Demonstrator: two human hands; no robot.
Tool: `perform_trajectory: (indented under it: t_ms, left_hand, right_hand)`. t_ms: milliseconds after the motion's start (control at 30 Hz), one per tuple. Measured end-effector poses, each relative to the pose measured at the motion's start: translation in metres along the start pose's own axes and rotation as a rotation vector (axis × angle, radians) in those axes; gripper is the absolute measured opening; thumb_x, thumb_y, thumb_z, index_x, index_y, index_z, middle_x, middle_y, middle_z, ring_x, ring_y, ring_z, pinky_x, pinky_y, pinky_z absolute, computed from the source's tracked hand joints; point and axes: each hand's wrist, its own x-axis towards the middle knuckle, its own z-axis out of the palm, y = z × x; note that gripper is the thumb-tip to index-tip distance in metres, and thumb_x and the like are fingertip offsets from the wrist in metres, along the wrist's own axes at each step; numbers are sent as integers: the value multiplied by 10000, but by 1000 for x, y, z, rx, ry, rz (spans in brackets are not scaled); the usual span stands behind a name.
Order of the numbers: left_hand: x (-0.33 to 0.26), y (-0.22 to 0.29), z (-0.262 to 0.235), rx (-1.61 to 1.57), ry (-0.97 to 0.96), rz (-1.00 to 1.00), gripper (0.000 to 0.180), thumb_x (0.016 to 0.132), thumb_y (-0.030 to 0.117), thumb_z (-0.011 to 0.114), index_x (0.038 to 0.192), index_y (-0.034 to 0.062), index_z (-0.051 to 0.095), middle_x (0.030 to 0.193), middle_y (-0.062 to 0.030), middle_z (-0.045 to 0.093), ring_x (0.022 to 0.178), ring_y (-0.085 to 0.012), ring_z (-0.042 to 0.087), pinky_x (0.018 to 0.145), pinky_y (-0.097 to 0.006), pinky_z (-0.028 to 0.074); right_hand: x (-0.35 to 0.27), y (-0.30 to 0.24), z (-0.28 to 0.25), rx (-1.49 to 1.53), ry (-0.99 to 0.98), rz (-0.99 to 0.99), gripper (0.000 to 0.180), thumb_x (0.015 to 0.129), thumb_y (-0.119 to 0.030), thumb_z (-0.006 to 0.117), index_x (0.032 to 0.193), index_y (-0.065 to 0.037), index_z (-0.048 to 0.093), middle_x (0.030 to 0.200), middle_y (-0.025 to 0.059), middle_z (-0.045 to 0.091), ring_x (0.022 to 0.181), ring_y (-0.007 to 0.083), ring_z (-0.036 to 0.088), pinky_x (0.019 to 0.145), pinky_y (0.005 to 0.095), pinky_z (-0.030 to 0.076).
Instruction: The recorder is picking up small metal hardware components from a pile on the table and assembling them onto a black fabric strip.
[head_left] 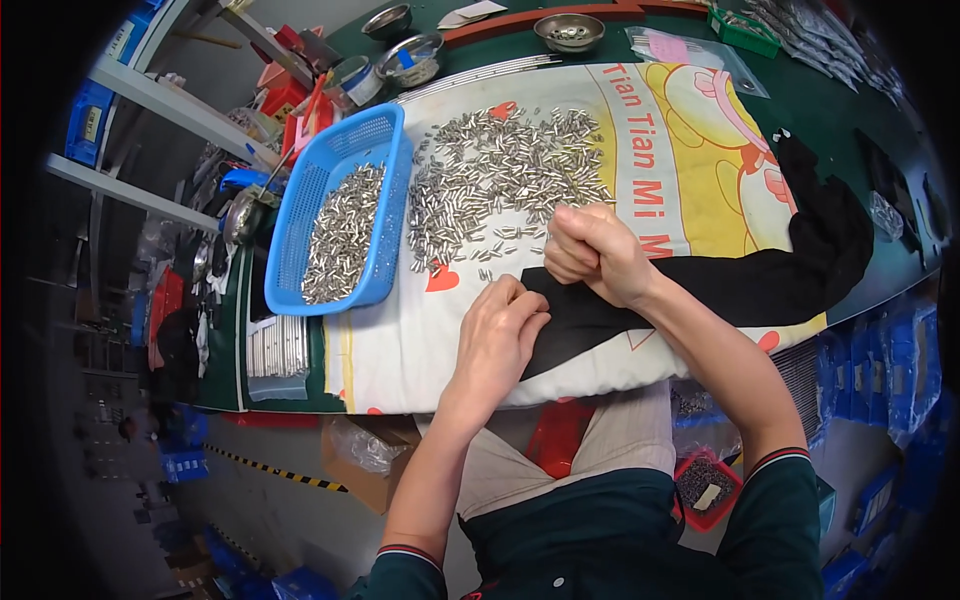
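Observation:
A long black cloth [740, 285] lies across the near part of a printed towel, running from between my hands to the right edge. My left hand [495, 335] is closed at the cloth's left end, fingers curled on its edge. Just above the cloth, my right hand [600, 255] makes a fist with the thumb on top; whatever may be inside it is hidden. Beyond my hands, a wide spread of small silvery metal pins [500, 170] lies on the towel [420, 345]. A few loose ones lie close to my left fingertips.
On the left stands a blue perforated basket [393, 215] holding many similar pins. Metal bowls [570, 34] and a green tray [745, 30] sit at the back of the green table. Bundled rods [278, 348] lie at the left front. Below is a red bin [735, 490].

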Motion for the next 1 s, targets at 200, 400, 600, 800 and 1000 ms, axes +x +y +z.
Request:
perform_trajectory:
  t_ms: [200, 400, 600, 800, 1000]
  left_hand:
    - [-4, -4, -7, -346, 58, -164, 96, 720, 0, 607, 793, -15, 547, 721, -58, 532, 644, -151, 528, 587, -254, 416]
    - [-17, -28, -7, -1398, 136, -547, 150, 811, 87, 578, 917, -19, 567, 808, -36, 558, 669, -85, 503, 622, -205, 426]
    - [-20, -33, -9, -1469, 132, -574, 143, 818, 93, 569, 916, -12, 568, 794, -59, 572, 664, -97, 519, 634, -218, 442]
    - [-21, -39, -8, -1525, 96, -529, 114, 803, 70, 581, 890, 0, 556, 802, -77, 601, 655, -104, 551, 628, -218, 463]
    - [-20, -38, -10, -1498, 89, -597, 199, 801, 58, 575, 987, -8, 554, 849, -101, 617, 698, -116, 588, 648, -232, 487]
  right_hand:
    - [-2, 1, 0, -5, 9, -6, 456, 902, -273, 348, 484, -114, 254, 426, -31, 203, 400, 86, 165, 414, 254, 168]
    - [-3, -2, 3, -10, 28, 8, 456, 901, -272, 348, 484, -114, 252, 421, -31, 205, 395, 87, 168, 413, 255, 171]
    - [-2, -1, 2, -9, 31, -4, 450, 897, -272, 355, 487, -118, 255, 424, -32, 200, 397, 87, 176, 414, 252, 170]
    - [-1, -2, 2, -7, 38, -6, 446, 899, -278, 352, 492, -119, 258, 425, -34, 200, 395, 88, 175, 413, 252, 167]
    - [-2, -3, 3, 30, 53, -2, 442, 895, -249, 364, 489, -104, 266, 429, -23, 226, 407, 82, 185, 410, 244, 169]
